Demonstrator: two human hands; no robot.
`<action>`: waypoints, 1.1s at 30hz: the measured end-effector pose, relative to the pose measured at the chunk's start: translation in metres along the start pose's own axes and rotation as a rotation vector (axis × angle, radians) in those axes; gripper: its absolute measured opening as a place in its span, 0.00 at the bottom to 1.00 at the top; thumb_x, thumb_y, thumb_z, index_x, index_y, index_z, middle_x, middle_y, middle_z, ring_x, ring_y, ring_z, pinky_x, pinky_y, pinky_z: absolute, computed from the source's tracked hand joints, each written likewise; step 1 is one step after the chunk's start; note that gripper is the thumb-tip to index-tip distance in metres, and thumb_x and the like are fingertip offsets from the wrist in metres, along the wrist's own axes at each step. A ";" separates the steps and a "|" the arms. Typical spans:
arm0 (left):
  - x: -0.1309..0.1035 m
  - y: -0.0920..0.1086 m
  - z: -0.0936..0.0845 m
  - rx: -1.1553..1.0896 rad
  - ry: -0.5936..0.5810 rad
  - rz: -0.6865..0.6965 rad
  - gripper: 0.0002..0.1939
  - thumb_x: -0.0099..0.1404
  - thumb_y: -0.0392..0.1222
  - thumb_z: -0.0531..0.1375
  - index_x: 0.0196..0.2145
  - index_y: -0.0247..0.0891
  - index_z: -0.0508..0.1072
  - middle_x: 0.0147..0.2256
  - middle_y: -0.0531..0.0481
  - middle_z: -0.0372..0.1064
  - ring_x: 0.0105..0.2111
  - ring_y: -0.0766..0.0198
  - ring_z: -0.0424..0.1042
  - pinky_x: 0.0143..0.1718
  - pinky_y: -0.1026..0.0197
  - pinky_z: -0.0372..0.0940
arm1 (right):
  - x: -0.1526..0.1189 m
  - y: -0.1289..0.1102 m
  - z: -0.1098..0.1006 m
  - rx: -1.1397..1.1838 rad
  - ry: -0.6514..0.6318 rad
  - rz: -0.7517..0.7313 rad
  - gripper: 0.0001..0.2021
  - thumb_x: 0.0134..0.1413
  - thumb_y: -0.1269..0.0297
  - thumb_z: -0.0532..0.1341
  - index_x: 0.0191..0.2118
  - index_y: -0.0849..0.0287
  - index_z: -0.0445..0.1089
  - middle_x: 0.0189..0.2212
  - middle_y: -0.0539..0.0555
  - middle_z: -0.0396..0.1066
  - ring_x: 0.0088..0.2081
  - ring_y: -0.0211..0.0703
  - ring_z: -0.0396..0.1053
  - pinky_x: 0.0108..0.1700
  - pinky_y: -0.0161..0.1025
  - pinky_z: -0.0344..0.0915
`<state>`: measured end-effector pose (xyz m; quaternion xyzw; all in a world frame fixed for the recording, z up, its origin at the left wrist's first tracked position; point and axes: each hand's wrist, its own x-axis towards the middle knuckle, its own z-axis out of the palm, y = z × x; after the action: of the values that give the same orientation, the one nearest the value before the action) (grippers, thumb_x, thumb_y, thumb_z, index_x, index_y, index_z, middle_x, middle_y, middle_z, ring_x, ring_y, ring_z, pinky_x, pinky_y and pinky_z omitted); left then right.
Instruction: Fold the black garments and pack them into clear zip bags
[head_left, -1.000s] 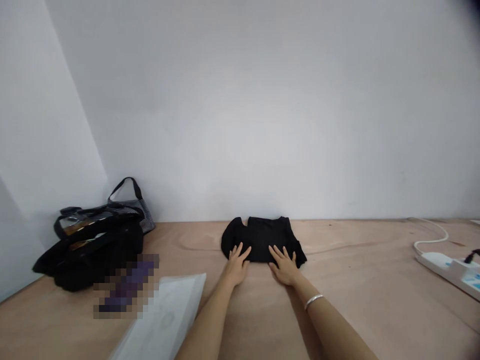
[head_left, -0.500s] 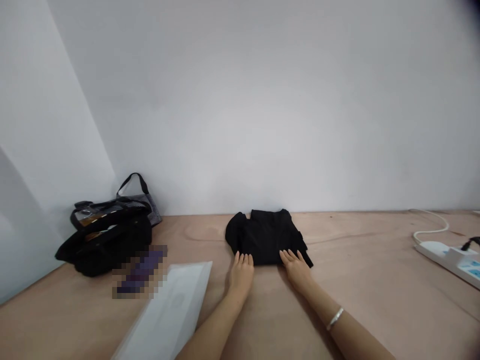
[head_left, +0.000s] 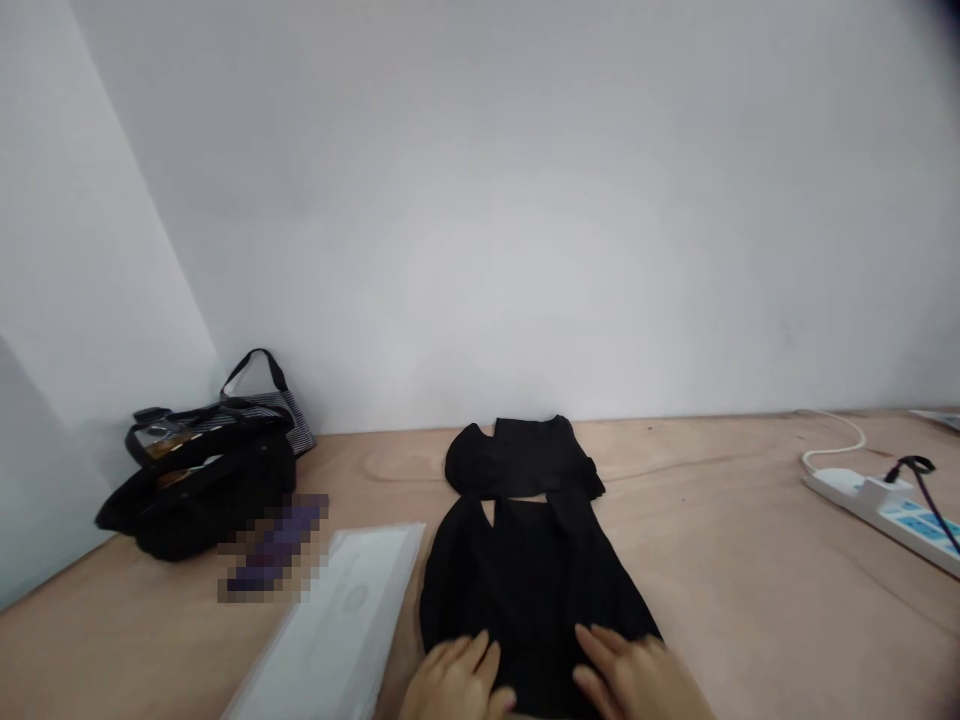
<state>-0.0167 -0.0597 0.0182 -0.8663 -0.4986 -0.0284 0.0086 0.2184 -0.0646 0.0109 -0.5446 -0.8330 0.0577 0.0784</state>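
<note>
Black cloth lies in two parts on the wooden table, each with a notch on its upper side. The far black cloth part (head_left: pixel 525 460) is smaller and sits close to the wall. A wider near black cloth part (head_left: pixel 536 580) reaches toward me, overlapping or touching the far one; I cannot tell whether they are joined. On the near part's lower left is my left hand (head_left: pixel 457 685), its fingers apart over the fabric. My right hand (head_left: pixel 637 680) rests at the lower right, thumb and fingers spread. Both hands are cut off by the bottom edge and slightly blurred.
Left of the cloth lies a flat white packet (head_left: pixel 352 600), with a pixelated purple item (head_left: pixel 277 545) behind it. A black bag (head_left: pixel 217 490) and a striped bag (head_left: pixel 300 425) stand in the left corner. At right is a white power strip (head_left: pixel 892 515) with cables.
Both hands have come back toward me from the folded cloth by the wall. Black fabric now stretches between that spot and my hands. The view has shifted slightly.
</note>
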 end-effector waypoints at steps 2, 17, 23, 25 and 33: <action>0.017 0.004 -0.015 -0.024 0.132 -0.022 0.18 0.64 0.40 0.47 0.48 0.41 0.68 0.49 0.48 0.66 0.49 0.57 0.65 0.50 0.54 0.60 | 0.015 0.008 -0.014 0.086 0.148 0.004 0.21 0.60 0.60 0.41 0.50 0.55 0.65 0.46 0.57 0.68 0.43 0.49 0.68 0.44 0.44 0.65; 0.036 -0.013 0.015 -0.070 -0.014 -0.308 0.29 0.63 0.60 0.39 0.59 0.50 0.47 0.61 0.43 0.40 0.59 0.42 0.38 0.53 0.34 0.38 | 0.049 0.044 0.017 0.015 0.001 0.223 0.37 0.53 0.39 0.41 0.62 0.56 0.34 0.62 0.60 0.32 0.61 0.55 0.34 0.58 0.52 0.39; 0.056 -0.028 0.000 -0.006 0.111 -0.329 0.28 0.65 0.56 0.40 0.59 0.44 0.50 0.60 0.41 0.43 0.60 0.47 0.38 0.55 0.41 0.39 | 0.067 0.034 -0.005 0.031 -0.062 0.184 0.34 0.52 0.38 0.39 0.61 0.49 0.40 0.62 0.56 0.37 0.61 0.58 0.33 0.57 0.56 0.37; 0.062 -0.032 0.000 -0.003 0.083 -0.366 0.29 0.64 0.57 0.40 0.59 0.43 0.50 0.60 0.39 0.44 0.60 0.45 0.38 0.55 0.39 0.37 | 0.075 0.032 -0.005 0.035 -0.089 0.185 0.35 0.51 0.37 0.40 0.61 0.49 0.40 0.62 0.56 0.35 0.61 0.59 0.30 0.57 0.58 0.35; 0.056 -0.055 0.016 -0.068 0.027 -0.510 0.33 0.62 0.63 0.39 0.59 0.46 0.48 0.61 0.42 0.41 0.59 0.42 0.37 0.55 0.44 0.42 | 0.082 0.035 0.013 0.034 -0.135 0.178 0.35 0.50 0.36 0.39 0.61 0.46 0.36 0.63 0.53 0.29 0.61 0.61 0.25 0.56 0.62 0.28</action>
<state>-0.0353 0.0170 0.0043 -0.7121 -0.6994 -0.0580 -0.0212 0.2146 0.0239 -0.0030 -0.6098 -0.7837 0.1150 0.0260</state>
